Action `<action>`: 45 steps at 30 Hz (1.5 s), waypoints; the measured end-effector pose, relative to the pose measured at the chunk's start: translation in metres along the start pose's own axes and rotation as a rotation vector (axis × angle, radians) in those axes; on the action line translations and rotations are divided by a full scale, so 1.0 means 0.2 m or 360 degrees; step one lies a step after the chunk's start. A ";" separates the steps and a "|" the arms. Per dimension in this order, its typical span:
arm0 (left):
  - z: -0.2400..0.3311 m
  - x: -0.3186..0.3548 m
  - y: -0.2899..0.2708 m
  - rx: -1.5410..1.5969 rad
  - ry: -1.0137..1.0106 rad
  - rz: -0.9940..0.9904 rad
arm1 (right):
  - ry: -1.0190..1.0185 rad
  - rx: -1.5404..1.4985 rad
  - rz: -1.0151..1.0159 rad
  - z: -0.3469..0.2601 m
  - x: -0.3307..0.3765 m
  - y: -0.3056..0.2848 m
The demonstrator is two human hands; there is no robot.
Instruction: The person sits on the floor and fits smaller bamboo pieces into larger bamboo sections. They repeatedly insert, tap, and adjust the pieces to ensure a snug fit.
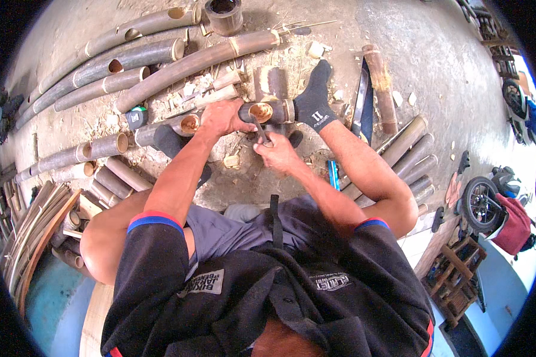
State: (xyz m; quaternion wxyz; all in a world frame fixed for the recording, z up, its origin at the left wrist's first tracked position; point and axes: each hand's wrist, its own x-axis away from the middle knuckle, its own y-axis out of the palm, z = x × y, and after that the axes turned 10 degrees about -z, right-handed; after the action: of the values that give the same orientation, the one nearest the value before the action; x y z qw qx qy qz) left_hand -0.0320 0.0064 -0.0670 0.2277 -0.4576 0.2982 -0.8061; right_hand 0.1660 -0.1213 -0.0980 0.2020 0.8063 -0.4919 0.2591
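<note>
Gripping from above, the left hand [222,117] has its thumb and fingers bent closed over a dark brown bamboo tube [278,112] at the upper centre of the frame, just left of an oval hole [260,111] with pale wood showing inside. The right hand [278,156], just below, has its fingers curled shut around a narrow grey metal tool [259,132], whose upper end is at the lower edge of that hole; the exact contact is too small to tell. A foot in a dark grey sock [315,92] is beside the tube's right end. Pale wood shavings [190,89] litter the grey concrete floor [452,89] around it. Farther out, long brown bamboo poles [155,70] lie across the upper left, near a small black and green rounded case [137,117]. Right of the sock lie a long dark blade [361,98] and a short brown bamboo piece [382,95], and a black wheel [481,204] stands at the far right, beside a dark red cloth [514,225]
</note>
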 end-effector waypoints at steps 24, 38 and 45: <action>-0.02 0.07 0.11 -0.0052 0.0103 0.0434 | 0.0168 -0.0676 0.0467 -0.29 0.24 0.24; 0.42 -0.05 -0.45 0.1661 0.0659 0.0654 | -0.0287 0.0208 -0.0113 -1.38 0.19 -0.63; 0.41 -0.10 -0.23 0.2886 0.0101 0.0901 | -0.0614 0.0286 0.0368 -1.07 -0.51 -0.21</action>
State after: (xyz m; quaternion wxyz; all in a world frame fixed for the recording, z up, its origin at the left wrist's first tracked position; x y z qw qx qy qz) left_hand 0.0446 0.0306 -0.0138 0.6749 0.0049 -0.3352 -0.6574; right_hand 0.1182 0.0926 0.0042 0.0008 0.7940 -0.5853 0.1643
